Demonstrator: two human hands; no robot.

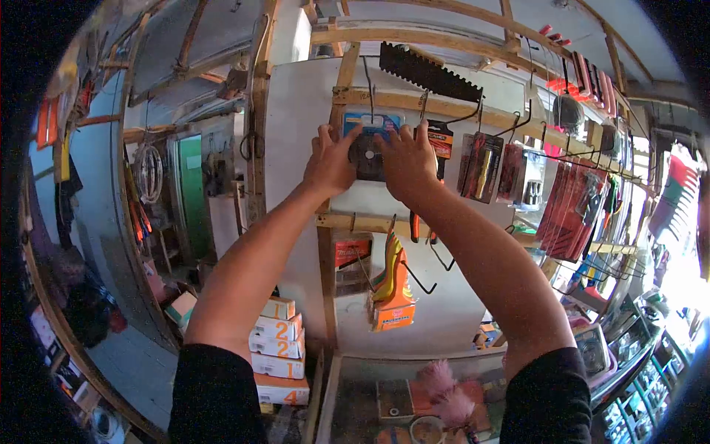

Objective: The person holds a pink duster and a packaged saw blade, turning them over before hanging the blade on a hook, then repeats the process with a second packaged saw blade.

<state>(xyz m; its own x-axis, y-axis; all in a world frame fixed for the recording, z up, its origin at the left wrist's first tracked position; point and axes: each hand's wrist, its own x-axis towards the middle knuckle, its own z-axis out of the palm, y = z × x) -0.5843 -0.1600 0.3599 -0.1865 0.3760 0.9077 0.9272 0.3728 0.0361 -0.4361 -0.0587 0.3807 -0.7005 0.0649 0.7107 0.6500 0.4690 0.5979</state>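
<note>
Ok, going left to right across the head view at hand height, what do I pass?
From the left: wire coil → green door → left hand → blue-carded disc pack → right hand → carded hand tools → red tool packs.

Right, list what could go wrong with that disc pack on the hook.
The left hand and right hand pinch the disc pack by its edges; it may slip and fall onto the glass counter below. Its card could tear on the hook. The tool packs hanging beside might get knocked.

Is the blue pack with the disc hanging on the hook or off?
Cannot tell: the blue pack reaches the hook, but the left hand and right hand hold it.
</note>
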